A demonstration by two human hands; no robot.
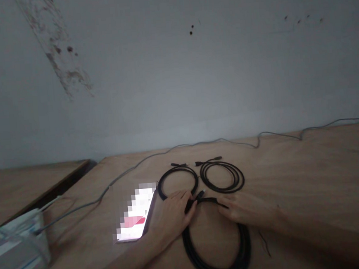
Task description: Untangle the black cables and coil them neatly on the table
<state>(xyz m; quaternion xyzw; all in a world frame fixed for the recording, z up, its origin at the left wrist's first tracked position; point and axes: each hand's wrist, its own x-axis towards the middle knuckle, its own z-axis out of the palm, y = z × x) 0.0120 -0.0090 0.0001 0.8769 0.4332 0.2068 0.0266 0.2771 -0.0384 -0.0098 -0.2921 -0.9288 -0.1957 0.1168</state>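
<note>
Three coiled black cables lie on a wooden table (310, 174). The largest coil (218, 251) is nearest me. My left hand (173, 215) rests on its upper left part, fingers curled over the cable near its plug end (199, 196). My right hand (244, 210) lies on the coil's upper right, fingers laid over the cable. Two smaller coils sit just beyond my hands: one on the left (177, 182) and one on the right (222, 176), each with its plug ends sticking out at the top.
A phone (136, 214) with a lit screen lies left of my left hand. A grey cable (223, 141) runs along the table's far edge by the wall. A white box (14, 251) with wires sits at the lower left. A second table (30, 179) adjoins on the left.
</note>
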